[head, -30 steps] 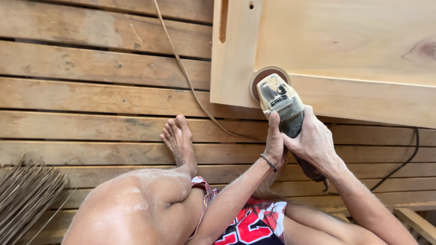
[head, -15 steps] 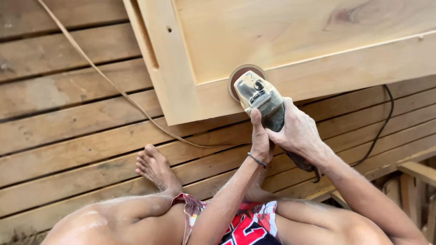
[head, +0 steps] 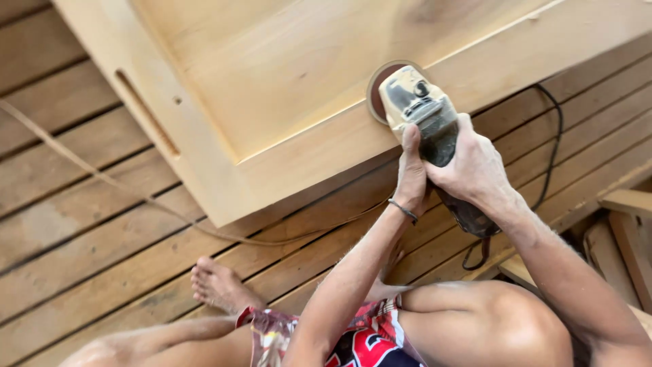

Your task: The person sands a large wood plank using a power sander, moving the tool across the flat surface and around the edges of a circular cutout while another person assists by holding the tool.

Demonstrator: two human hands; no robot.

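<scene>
Shifted rightward along panel's lower rail: disc sander (head: 422, 112), pad apparently flat on pale wooden door panel (head: 285, 88). Left hand (head: 411, 178), right hand (head: 475, 170) both clenched round its body. Slatted plank floor (head: 88, 224) beneath.

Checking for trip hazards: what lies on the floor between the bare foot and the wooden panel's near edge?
In the head view, a thin tan cord crosses the plank floor there.

Slatted plank floor, daylight.
Worn brown floorboards (head: 81, 224) are running diagonally with dark gaps; loose timber pieces (head: 628, 224) are lying at the right edge; soft, even light is falling.
</scene>
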